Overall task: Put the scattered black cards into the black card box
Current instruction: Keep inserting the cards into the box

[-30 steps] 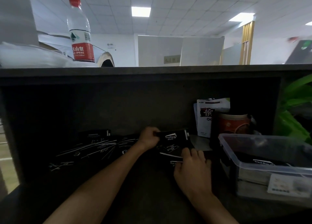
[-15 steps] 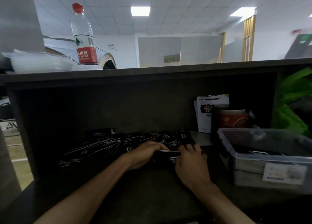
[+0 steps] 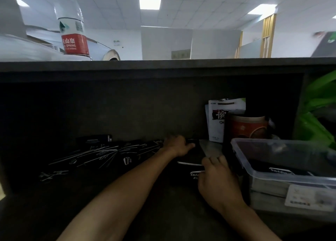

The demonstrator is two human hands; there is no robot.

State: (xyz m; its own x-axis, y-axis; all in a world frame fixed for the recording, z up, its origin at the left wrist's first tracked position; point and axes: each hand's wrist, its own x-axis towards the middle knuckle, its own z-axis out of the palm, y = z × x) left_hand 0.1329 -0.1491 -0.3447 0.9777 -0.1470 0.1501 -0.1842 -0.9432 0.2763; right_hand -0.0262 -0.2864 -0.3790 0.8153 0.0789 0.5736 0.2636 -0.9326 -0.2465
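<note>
Scattered black cards (image 3: 101, 154) with white print lie fanned over the dark shelf floor, left of centre. My left hand (image 3: 177, 145) reaches to the back of the shelf and rests on the right end of that spread. Its fingertips are hidden in the dark, so I cannot tell whether they hold a card. My right hand (image 3: 218, 180) grips the right end of the black card box (image 3: 187, 173), which lies flat on the shelf. A thin white edge of cards shows along the top of the box.
A small black carton (image 3: 94, 140) stands at the back left. A clear plastic bin (image 3: 291, 170) holding dark items sits at the right. Behind it are a red-brown cup (image 3: 245, 128) and a white pouch (image 3: 216, 120). A water bottle (image 3: 72, 26) stands on the shelf top.
My left hand left the card box and moved up and back onto the cards at the rear. My right hand stayed on the box. The camera moved closer.
</note>
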